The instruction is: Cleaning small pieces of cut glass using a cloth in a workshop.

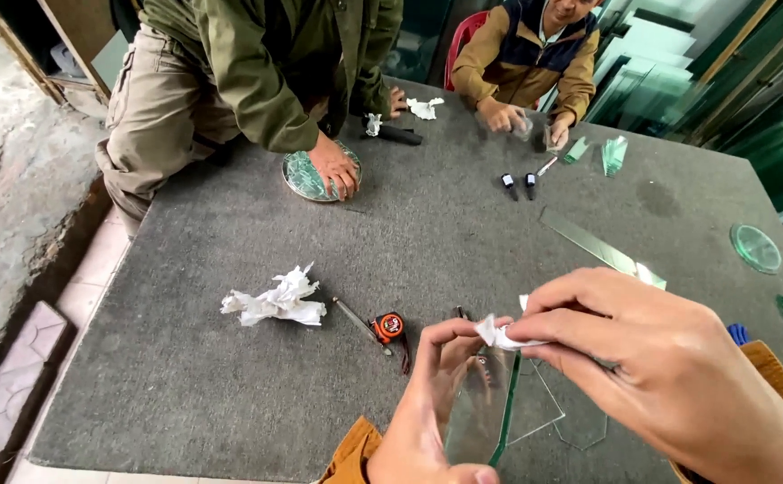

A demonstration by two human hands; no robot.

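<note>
Crumpled tissue (277,300) lay on the grey table (185,376), tape measure (390,326) beside it, left hand (432,408) grasped an upright glass pane (481,408) above the table's near edge, right hand (669,367) pinched a tissue scrap (499,334) against the pane's top

A large table (230,358) covered in grey felt-like cloth fills the frame centre, bordered at left by pale floor tiles (96,269) and a rough concrete surface (15,179), with stacked green-tinted glass sheets (723,81) at upper right under even daylight.
</note>
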